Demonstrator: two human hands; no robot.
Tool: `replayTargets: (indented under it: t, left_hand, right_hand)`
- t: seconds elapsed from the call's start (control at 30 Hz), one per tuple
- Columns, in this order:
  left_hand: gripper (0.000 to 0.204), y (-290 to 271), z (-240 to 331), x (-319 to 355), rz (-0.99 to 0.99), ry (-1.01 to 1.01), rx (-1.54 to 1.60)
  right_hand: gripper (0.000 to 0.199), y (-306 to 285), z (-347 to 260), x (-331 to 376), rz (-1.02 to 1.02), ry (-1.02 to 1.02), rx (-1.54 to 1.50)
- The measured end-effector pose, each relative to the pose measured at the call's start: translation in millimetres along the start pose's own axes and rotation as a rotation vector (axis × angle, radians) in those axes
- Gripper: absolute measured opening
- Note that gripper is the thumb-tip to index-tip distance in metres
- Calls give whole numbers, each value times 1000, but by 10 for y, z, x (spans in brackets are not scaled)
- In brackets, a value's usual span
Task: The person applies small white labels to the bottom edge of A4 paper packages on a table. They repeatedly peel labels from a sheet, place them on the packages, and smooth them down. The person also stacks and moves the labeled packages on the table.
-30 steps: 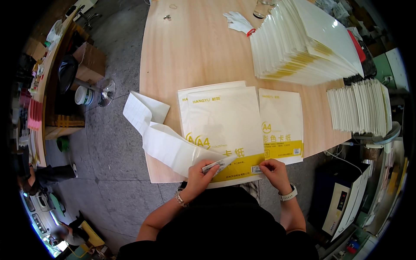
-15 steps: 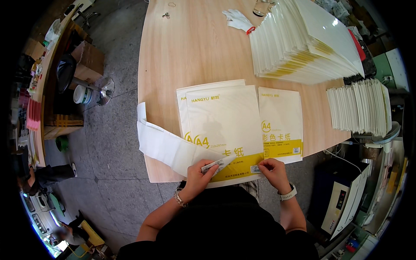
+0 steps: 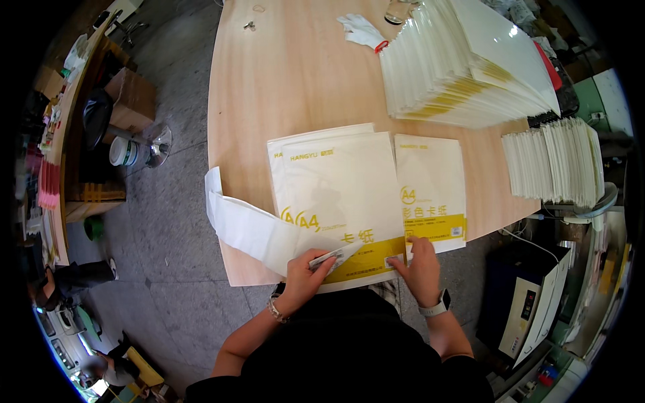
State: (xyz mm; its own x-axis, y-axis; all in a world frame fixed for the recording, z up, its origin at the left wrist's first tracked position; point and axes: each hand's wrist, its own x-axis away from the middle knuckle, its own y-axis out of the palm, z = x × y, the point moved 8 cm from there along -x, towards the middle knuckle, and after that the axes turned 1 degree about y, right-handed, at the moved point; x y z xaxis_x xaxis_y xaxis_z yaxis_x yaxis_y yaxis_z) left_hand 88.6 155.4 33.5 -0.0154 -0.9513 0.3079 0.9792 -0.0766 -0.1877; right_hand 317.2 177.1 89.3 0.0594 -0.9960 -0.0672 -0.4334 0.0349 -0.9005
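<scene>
Two hands are working at the near edge of the wooden counter [image 3: 269,80]: the left hand [image 3: 306,269] is curling shut around a small flat tool [image 3: 334,256], pressing a glossy white-and-yellow paper pack [image 3: 342,201]; the right hand [image 3: 420,265] is lying flat, fingers spread, on its yellow band. A limp white strip [image 3: 248,228] is hanging off the edge (tall pack stacks [image 3: 470,67] are crowding the far side).

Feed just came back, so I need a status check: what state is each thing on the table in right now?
Left hand: pinching a small grey tool on the white label strip, which hangs off the wooden table.
Right hand: pressed flat on the white-and-yellow paper pack.
Second pack: flat, partly underneath.
Tall pack stack: fanned, leaning.
</scene>
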Motion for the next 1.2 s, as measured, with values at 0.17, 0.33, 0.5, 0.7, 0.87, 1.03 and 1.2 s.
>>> replayTargets:
  t: [0.17, 0.33, 0.5, 0.7, 0.87, 1.03, 1.2]
  left_hand:
    - [15, -1, -21, -1, -48, -26, 33]
    - [14, -63, -35, -19, -25, -23, 116]
    - [14, -104, -49, 8, -9, -22, 127]
    - [18, -90, 86, 8, -61, 42, 232]
    - [23, -103, 91, 38, -122, -6, 289]
    - [24, -56, 129, 58, -135, -65, 187]
    - [25, -4, 205, 47, -155, -17, 110]
  right_hand:
    - [24, 641, 549, 202, -463, 429, -830]
    - [18, 530, 761, 280, -125, 497, -1010]
    - [15, 155, 1387, 79, 103, 558, -1108]
    - [21, 180, 2753, 255, 112, 649, -403]
    - [34, -131, 2029, 171, 478, 180, 515]
    - [27, -40, 24, -334, 31, -176, -587]
    - [23, 171, -838, -345, -156, -389, -582]
